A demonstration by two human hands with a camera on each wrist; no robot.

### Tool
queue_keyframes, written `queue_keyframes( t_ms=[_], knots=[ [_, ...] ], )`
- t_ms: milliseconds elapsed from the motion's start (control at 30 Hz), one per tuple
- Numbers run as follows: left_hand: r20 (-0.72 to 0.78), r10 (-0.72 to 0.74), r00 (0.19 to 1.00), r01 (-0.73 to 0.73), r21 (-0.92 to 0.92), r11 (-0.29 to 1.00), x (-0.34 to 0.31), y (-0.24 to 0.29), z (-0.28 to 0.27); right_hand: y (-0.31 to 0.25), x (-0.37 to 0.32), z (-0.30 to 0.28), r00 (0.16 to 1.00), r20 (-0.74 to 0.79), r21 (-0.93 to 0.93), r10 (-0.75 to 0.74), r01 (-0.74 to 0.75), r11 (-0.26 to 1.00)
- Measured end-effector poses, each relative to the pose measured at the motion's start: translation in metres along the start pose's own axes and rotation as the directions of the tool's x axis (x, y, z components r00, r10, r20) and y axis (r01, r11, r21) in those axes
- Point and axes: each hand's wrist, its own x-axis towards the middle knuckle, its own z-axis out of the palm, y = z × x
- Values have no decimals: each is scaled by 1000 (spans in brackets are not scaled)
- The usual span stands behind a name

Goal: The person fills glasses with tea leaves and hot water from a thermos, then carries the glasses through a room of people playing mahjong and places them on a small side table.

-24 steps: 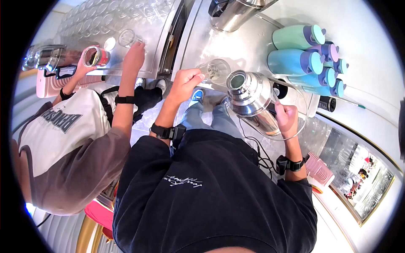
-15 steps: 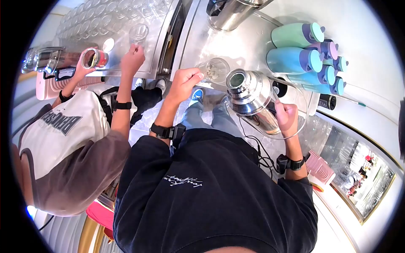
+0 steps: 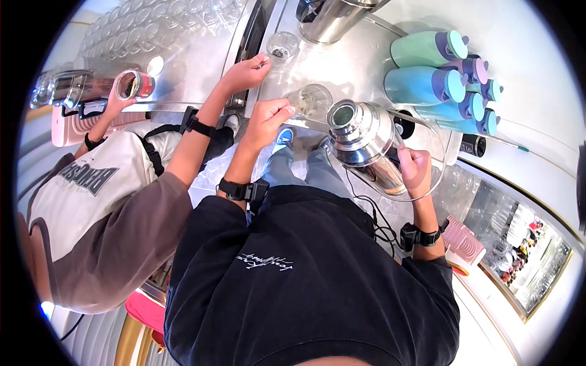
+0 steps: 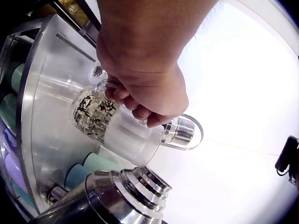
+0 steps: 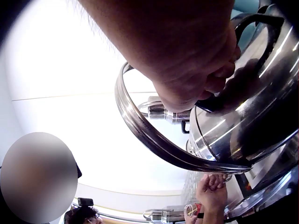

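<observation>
My left hand grips the handle of a clear glass jug above the metal counter's near edge. In the left wrist view, dark and pale flakes lie in the jug, and the fingers of my left hand curl at its handle. My right hand holds a shiny steel thermos by its black handle, its open mouth tilted toward the jug but apart from it. The right wrist view has my right hand round that handle, beside the steel body.
Another person's hand is at a small glass with dark bits in it, left of the jug. A steel pitcher stands behind. Green, blue and purple bottles lie at right. Rows of glasses fill the left counter.
The other person's hand and the small glass have moved right, from the left counter to the counter in front of me. My hands, the jug and the thermos have hardly moved.
</observation>
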Motion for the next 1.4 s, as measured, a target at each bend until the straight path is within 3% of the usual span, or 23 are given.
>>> queue_keyframes(
  t_ms=[1067, 1400],
  knots=[
    [17, -9, 1000, 9, 7, 1000, -1, -25, 18, 15, -10, -10, 1000, 20, -9, 3, -2, 1000],
    [28, -33, 999, 33, 3, 999, -4, -11, 22, 15, -14, -13, 1000, 14, -30, 3, -3, 1000]
  ],
)
